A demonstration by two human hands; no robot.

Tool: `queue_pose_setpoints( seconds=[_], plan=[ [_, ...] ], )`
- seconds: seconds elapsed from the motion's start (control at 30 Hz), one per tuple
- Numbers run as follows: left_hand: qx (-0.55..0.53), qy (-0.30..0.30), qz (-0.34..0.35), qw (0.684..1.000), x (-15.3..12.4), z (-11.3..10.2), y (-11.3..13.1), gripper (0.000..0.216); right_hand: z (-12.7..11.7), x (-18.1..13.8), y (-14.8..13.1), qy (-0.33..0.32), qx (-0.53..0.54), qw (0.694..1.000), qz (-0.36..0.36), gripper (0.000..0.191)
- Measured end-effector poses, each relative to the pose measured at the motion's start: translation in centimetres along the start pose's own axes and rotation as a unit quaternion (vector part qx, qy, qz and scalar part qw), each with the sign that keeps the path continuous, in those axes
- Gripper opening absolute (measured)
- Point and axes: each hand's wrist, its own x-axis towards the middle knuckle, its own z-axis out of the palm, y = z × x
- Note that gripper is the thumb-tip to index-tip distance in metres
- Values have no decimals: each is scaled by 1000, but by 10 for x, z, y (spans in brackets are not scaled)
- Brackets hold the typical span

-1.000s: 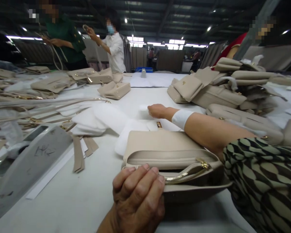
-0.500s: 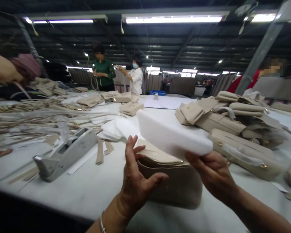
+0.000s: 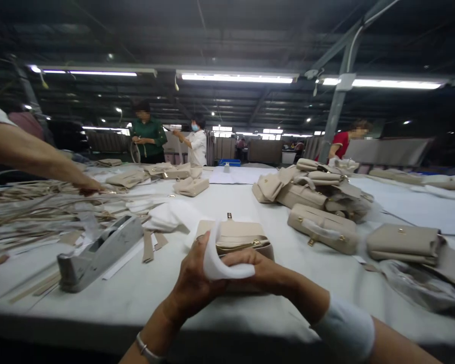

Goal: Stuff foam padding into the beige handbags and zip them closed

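The sheet (image 3: 220, 264) is white, soft and thin, bent into a curl, and the left hand (image 3: 191, 283) and right hand (image 3: 265, 275) are both clamped on it, pressed together low over the near edge of the desk (image 3: 167, 293), just in front of a beige bag (image 3: 239, 235) with a gold zip. The desk is white and long, carrying a grey tape dispenser (image 3: 98, 251), loose straps (image 3: 26, 202) and piled bags (image 3: 311, 189). The room is a dark-roofed hall lit by tube lights (image 3: 237, 77), with other people standing at the far end.
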Motion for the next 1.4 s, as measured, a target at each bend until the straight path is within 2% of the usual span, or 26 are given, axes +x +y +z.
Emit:
queue_pose_setpoints(
  seconds=[0.07,0.13,0.2,0.27,0.33,0.43,0.5,0.57,0.67,0.83,0.93,1.03,1.13,1.2,1.3,1.4],
  plan=[
    [8,-9,33,999,0,-1,0,72,1,0,3,26,-68,997,-18,25],
    [9,-15,44,999,1,-2,1,63,7,-5,-1,117,-202,971,-52,21],
    [-2,-26,43,999,1,-4,4,54,15,-14,-11,232,-350,904,-81,32],
    [-18,-35,45,998,2,-6,7,48,23,-25,-22,291,-463,831,-104,61],
    [-26,-37,54,998,3,-6,9,46,30,-34,-32,277,-538,787,-116,87],
    [-34,-37,65,997,4,-4,11,44,35,-37,-39,200,-618,753,-106,103],
    [-43,-46,57,996,4,-4,11,42,33,-32,-38,161,-660,726,-106,100],
    [-45,-64,55,995,4,-5,11,42,28,-27,-36,149,-687,703,-110,91],
    [-40,-104,58,992,3,-10,12,44,18,-24,-35,125,-711,682,-114,75],
    [-56,-156,21,986,2,-14,19,33,11,-32,-29,56,-698,688,-189,46],
    [-48,-184,26,981,5,-14,22,30,9,-32,-19,91,-659,713,-224,20],
    [-12,-164,18,986,11,-15,22,43,1,-32,-11,152,-593,766,-197,5],
    [63,-137,-32,988,12,-12,19,73,-20,-36,-13,256,-423,860,-122,17],
    [128,-140,-43,981,9,-7,18,67,-41,-40,-17,351,-242,897,-115,28],
    [221,-144,-10,965,2,3,19,39,-68,-46,-21,454,-19,879,-142,38],
    [287,-149,7,946,-2,10,24,29,-78,-50,-21,464,87,875,-111,38]
  ],
)
